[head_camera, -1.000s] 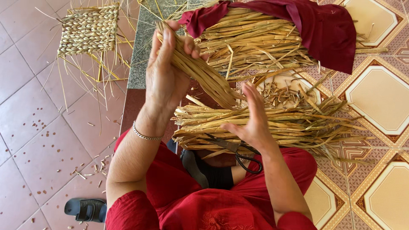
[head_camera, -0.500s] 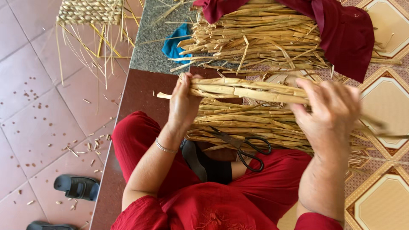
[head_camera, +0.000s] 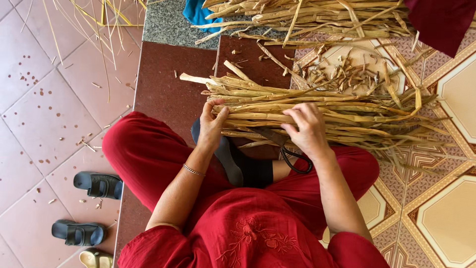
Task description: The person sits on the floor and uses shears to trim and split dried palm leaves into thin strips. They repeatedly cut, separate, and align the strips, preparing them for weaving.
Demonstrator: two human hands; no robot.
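Hands are now lying low on the bundle of dried reed strips (head_camera: 317, 106) across the lap, no longer lifting a sheaf: left hand (head_camera: 214, 121) is curling around its butt end, right hand (head_camera: 308, 128) is pressing flat mid-bundle, above scissors (head_camera: 287, 149).

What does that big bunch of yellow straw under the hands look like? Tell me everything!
The bundle of long, flat, dry, tan straw strips lies sideways on the floor before the seated person. Its left ends are fairly even; its right ends fan out loosely. The left hand grips its left end, and the right hand presses on its middle.
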